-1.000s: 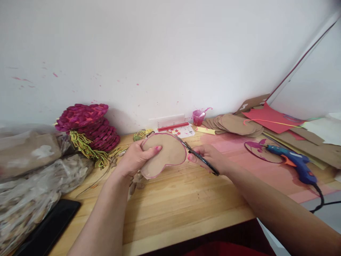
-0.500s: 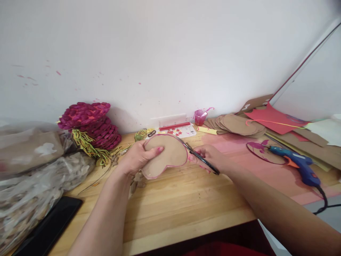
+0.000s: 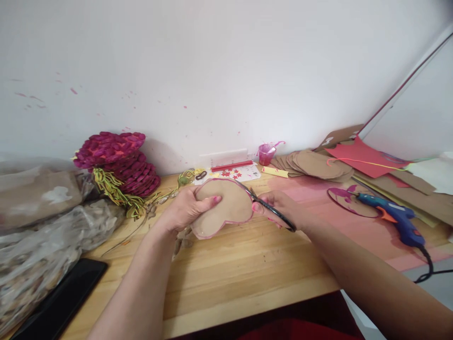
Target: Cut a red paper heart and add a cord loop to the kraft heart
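So my L hand (image 3: 187, 208) has the heart-shaped cardboard (image 3: 226, 205) pinched at its left side, thumb flat on top, fingers mostly hidden underneath. R hand (image 3: 278, 208) is curled around the black scissors (image 3: 274, 212), blades right on the cardboard's R edge. Can't tell how far apart the blades are tbh. The cardboard's up over the middle of the bench (image 3: 247, 269), w/ bare wood between it and the front edge, so that's the roomiest bit. Pink-stained wood to the R is pretty open too, up to the blue glue gun (image 3: 399, 219), which lies by a round piece w/ a purple rim (image 3: 354, 203).

Back side's tighter: red stars (image 3: 231, 174) on a white sheet, pink cup (image 3: 266, 154) against the wall, then a pile of cardboard cutouts (image 3: 314, 165) next to it. L side is crowded w/ a magenta stack (image 3: 118, 163), yellow-green yarn (image 3: 113, 191), plastic bags (image 3: 53, 236) and a black phone-like slab (image 3: 63, 297) near the front.

The cardboard itself is plain tan w/ a purply-pink line along the edge, notch facing roughly toward me.
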Tool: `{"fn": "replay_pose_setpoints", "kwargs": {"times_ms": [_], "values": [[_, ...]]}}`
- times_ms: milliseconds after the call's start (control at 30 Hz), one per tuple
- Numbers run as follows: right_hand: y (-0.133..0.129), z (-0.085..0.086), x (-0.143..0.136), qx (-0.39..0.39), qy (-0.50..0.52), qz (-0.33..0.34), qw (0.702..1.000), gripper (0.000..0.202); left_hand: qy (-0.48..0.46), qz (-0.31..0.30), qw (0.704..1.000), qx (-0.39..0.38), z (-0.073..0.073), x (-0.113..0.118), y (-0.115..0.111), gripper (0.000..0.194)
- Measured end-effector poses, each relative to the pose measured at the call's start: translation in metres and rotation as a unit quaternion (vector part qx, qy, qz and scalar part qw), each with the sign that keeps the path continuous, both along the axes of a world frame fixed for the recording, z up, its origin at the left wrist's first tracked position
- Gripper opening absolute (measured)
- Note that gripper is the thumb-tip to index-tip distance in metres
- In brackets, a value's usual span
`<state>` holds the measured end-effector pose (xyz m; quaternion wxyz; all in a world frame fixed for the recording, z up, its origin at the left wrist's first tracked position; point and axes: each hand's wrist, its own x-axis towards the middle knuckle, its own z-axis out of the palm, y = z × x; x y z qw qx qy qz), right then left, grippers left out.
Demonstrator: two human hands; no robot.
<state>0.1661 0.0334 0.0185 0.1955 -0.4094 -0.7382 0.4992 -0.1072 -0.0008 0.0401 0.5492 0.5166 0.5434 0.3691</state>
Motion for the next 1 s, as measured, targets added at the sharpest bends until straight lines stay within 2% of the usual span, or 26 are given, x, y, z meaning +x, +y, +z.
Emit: {"fn": "replay_pose_setpoints", "kwargs": {"times_ms": [200,367,633,833,1000], "values": [[-0.006,0.009,-0.005,-0.008,0.003,-0.017,1.0,0.056,0.011,-0.001,1.0,0.001,0.002,-0.002,0.0,0.047],[-0.005,0.012,-0.005,0.034,-0.031,-0.008,0.999,0.057,0.037,-0.007,0.999,0.009,0.003,-0.005,0.001,0.046],[0.002,0.001,0.0,0.075,-0.056,0.003,0.996,0.052,0.051,-0.013,0.998,0.022,0.003,-0.008,0.0,0.046],[0.005,0.002,0.002,0.092,-0.085,0.017,0.992,0.048,0.059,-0.024,0.998,0.025,0.005,-0.011,0.0,0.045],[0.005,-0.003,0.0,0.075,-0.072,0.014,0.994,0.049,0.06,-0.044,0.997,0.011,0.005,-0.009,0.0,0.044]]}}
